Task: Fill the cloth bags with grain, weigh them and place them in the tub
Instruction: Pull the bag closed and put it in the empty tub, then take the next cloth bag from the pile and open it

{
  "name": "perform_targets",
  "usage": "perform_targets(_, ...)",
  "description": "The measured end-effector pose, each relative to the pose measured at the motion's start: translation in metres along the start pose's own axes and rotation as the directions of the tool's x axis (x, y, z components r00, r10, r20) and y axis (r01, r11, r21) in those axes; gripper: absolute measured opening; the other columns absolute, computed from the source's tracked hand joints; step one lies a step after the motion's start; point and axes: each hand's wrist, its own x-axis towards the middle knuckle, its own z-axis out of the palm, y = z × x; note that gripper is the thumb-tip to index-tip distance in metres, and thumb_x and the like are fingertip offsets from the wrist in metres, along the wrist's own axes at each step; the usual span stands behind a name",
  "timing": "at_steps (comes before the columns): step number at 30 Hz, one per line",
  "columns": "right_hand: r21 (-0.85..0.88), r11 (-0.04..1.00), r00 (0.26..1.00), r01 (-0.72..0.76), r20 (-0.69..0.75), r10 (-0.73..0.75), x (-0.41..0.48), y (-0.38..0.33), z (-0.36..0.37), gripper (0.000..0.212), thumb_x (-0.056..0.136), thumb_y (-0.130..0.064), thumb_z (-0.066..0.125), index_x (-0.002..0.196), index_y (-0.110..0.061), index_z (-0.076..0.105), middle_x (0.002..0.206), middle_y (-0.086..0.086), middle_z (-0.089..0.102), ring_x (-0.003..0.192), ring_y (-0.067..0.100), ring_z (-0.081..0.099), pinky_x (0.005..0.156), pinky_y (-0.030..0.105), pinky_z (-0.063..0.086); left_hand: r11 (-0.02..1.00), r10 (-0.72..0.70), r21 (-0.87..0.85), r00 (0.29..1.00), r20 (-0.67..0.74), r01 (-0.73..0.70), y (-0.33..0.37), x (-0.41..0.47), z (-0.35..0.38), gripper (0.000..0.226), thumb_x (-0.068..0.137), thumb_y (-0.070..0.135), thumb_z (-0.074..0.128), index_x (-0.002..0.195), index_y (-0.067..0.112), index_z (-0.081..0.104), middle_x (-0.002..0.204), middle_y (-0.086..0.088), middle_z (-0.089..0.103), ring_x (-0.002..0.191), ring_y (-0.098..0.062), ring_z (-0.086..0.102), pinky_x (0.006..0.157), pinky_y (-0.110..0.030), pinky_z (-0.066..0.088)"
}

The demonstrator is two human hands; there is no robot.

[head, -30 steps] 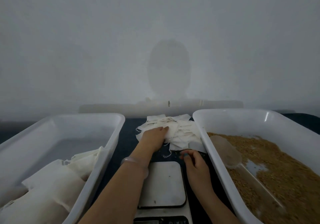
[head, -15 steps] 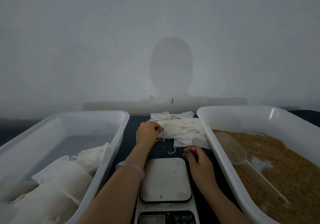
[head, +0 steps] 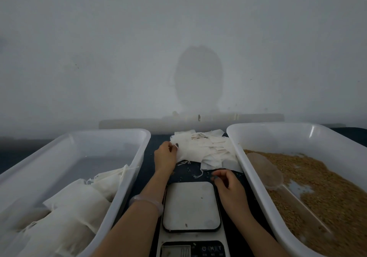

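Hands: left hand point(head: 165, 155) pinches a cloth bag point(head: 184, 151) by its edge; right hand point(head: 228, 189) loosely curled beside scale point(head: 190, 205).

Left hand point(head: 165, 155) now sits at the left edge of the pile of cloth bags point(head: 210, 149). One second ago it lay flat on top of the pile with fingers extended. Its fingers are now curled and pinch the edge of one bag point(head: 183, 152), which is drawn slightly leftward. The head view has dipped, so the scale's display panel point(head: 191, 248) shows more fully.
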Motion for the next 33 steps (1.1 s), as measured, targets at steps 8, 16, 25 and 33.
perform_targets(8, 0.077, 0.996, 0.998, 0.045, 0.034, -0.048, -0.001, -0.005, -0.002, 0.017, 0.095, -0.012, 0.062, 0.099, -0.029, 0.064, 0.099, -0.011, 0.068, 0.091, -0.001, 0.063, 0.072, 0.011, 0.047, 0.763, -0.22, -0.623, 0.976, 0.001, 0.173, 0.029, -0.033, -0.02, 0.016, 0.099, 0.022, 0.059, 0.098, 0.007, 0.054, 0.088, -0.002, 0.062, 0.081, -0.018, 0.062, 0.077, -0.034, 0.056)
perform_targets(16, 0.233, 0.958, 0.965, 0.168, 0.162, -0.208, -0.013, -0.039, -0.002, 0.037, 0.085, -0.05, 0.056, 0.1, -0.019, 0.069, 0.093, -0.003, 0.073, 0.089, 0.01, 0.069, 0.08, 0.021, 0.054, 0.621, 0.186, -0.778, 0.946, 0.266, 0.097, 0.043, -0.113, -0.046, 0.05, 0.089, 0.004, 0.068, 0.135, 0.018, 0.052, 0.119, -0.006, 0.071, 0.108, -0.024, 0.069, 0.083, -0.035, 0.059)
perform_targets(25, 0.112, 0.975, 0.972, 0.193, 0.11, -0.205, -0.017, -0.04, -0.01, 0.028, 0.086, -0.044, 0.062, 0.101, -0.022, 0.07, 0.092, -0.005, 0.074, 0.084, 0.007, 0.069, 0.075, 0.031, 0.058, 0.718, 0.11, -0.694, 0.976, 0.189, 0.053, 0.041, -0.128, -0.053, 0.019, 0.09, 0.029, 0.061, 0.102, 0.018, 0.071, 0.094, -0.001, 0.077, 0.09, -0.021, 0.075, 0.07, -0.025, 0.06)
perform_targets(33, 0.124, 0.981, 0.989, 0.148, -0.024, -0.146, -0.016, -0.038, -0.011, 0.02, 0.088, -0.023, 0.072, 0.104, -0.022, 0.06, 0.095, -0.007, 0.067, 0.085, 0.006, 0.065, 0.074, 0.017, 0.052, 0.916, 0.275, -0.236, 0.937, -0.214, -0.323, 0.031, -0.127, -0.065, 0.008, 0.09, 0.029, 0.068, 0.087, 0.025, 0.073, 0.066, 0.011, 0.069, 0.062, -0.004, 0.066, 0.061, -0.019, 0.055)
